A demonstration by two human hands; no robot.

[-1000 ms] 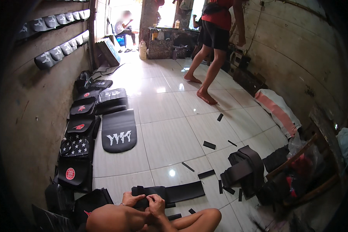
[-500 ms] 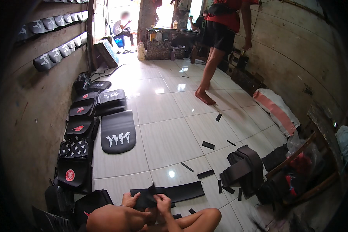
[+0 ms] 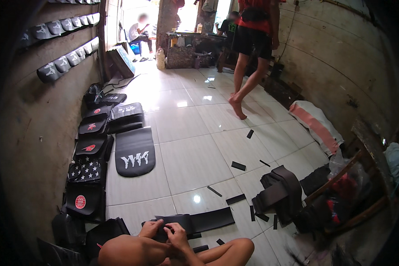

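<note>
A wide black strip of flexible sheet [image 3: 213, 219] lies across the floor in front of my legs, its left part doubled over in layers. My left hand [image 3: 151, 228] grips the left end of this strip, thumb on top. Close beside it, my right hand [image 3: 177, 236] is bent over the same end with thumb and fingertips drawn together. What the right fingertips pinch is too small to make out. Narrow black offcuts [image 3: 201, 248] lie by my right forearm.
Stacks of black printed flaps [image 3: 85, 199] line the left wall, one single flap [image 3: 135, 153] beside them. Black offcuts [image 3: 236, 199] and a coiled dark strip [image 3: 277, 195] lie to the right, near a wooden frame [image 3: 337, 181]. A person [image 3: 252, 53] walks barefoot farther back.
My right hand has moved left, closer to my left hand. The piece it held upright is no longer raised. The walking person has stepped farther away.
</note>
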